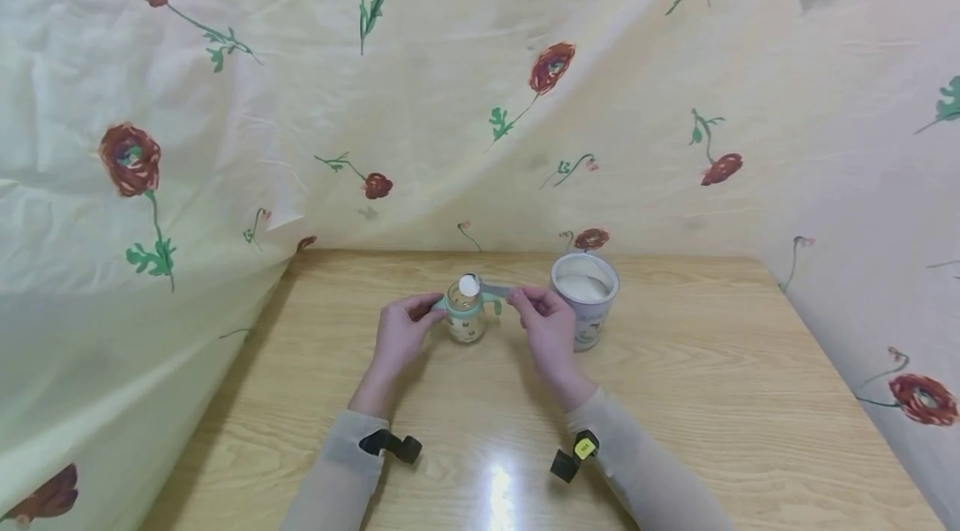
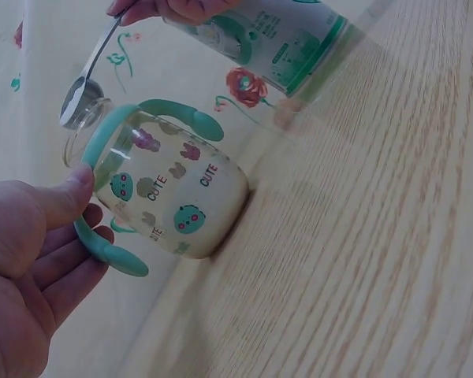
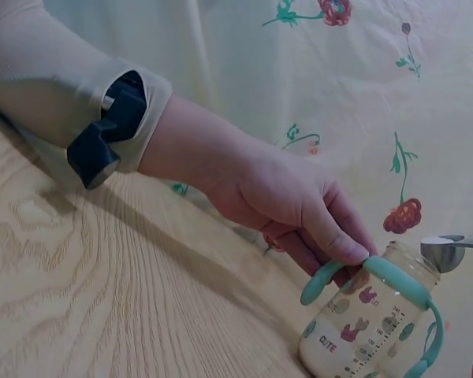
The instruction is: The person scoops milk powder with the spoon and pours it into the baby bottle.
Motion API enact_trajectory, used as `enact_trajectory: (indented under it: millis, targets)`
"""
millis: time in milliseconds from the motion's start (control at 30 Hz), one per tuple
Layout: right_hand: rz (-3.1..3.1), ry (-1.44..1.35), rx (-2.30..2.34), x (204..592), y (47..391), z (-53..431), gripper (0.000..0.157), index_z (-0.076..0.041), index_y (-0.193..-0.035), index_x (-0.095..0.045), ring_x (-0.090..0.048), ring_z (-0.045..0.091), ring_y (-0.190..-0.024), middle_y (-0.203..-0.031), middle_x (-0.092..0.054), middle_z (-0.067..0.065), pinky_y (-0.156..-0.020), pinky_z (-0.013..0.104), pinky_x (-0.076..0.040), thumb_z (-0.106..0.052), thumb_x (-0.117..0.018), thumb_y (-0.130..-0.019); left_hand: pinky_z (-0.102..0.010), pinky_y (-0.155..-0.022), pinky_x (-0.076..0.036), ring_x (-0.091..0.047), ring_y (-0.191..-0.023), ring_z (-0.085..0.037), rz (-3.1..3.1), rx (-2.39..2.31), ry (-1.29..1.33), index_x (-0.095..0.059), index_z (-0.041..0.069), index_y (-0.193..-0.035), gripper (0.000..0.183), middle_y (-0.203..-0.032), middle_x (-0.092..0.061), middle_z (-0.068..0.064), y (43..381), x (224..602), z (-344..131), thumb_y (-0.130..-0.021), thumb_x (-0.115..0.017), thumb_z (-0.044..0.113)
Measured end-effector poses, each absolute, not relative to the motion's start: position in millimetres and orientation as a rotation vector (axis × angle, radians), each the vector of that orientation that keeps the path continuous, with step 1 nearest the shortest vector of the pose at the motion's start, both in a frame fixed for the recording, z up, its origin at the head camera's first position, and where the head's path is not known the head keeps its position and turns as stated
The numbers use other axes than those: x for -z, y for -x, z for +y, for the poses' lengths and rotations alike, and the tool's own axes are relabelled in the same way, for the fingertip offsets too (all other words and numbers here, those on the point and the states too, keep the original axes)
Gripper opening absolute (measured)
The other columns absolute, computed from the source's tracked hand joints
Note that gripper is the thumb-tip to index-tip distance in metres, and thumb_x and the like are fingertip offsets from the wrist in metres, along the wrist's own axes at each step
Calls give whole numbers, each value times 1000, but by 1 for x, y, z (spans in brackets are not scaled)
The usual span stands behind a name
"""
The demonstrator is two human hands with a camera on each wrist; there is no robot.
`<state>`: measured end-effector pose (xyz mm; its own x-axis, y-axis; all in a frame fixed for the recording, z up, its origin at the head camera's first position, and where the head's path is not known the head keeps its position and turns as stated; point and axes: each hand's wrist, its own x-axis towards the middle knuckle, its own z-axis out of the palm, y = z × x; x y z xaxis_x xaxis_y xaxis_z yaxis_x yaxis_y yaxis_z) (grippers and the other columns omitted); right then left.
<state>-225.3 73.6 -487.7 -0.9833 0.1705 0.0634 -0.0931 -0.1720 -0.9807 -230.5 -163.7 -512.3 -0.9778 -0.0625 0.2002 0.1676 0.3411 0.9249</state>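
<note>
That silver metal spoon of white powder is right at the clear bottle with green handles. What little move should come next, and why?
Probably the right hand should tip the spoon so the white powder drops in: the spoon's loaded bowl is at the bottle's open mouth, and the left hand grips one handle, which should steady it.

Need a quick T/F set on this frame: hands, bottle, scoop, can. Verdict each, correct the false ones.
1. The left hand holds the bottle by a handle. True.
2. The scoop is empty. False: it holds white powder.
3. The right hand grips the scoop. True.
4. The bottle lies on its side. False: it stands on the table.
5. The can is open at the top. True.
6. The can is left of the bottle. False: right.
</note>
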Motion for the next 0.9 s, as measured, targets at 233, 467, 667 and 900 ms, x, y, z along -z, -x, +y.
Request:
enact_trajectory:
  millis: [233,467,667,900]
  targets:
    - [-1956,-14,-2167,490,222,75,19,-3,-106,-74,-70,23,-92,-102,-78,4,-73,25,-55,-19,-81,-98,-35,-101,-60,-72,-120,-29,-2387,1742,135,-75,5,-131,35,-129,-75,-12,231,517,-163,-97,-80,13]
    - [-1955,-99,-2096,493,223,76,21,2,-107,-73,-70,19,-88,-101,-78,7,-75,24,-57,-16,-81,-98,-35,-108,-55,-66,-131,-30,-2398,1794,174,-70,6,-138,40,-141,-69,-13,233,522,-160,-100,-77,15]
    - [-1954,-170,-2022,496,223,76,18,3,-104,-74,-68,17,-80,-99,-78,10,-68,21,-55,-13,-81,-97,-41,-119,-45,-57,-141,-31,-2374,1841,243,-62,7,-149,57,-150,-62,-11,232,525,-157,-96,-82,16]
    - [-1950,-235,-1984,498,222,76,13,2,-102,-75,-70,15,-81,-101,-78,15,-70,20,-58,-8,-81,-96,-44,-117,-48,-60,-137,-32,-2379,1807,268,-63,9,-149,56,-148,-64,-11,230,524,-152,-97,-82,17]
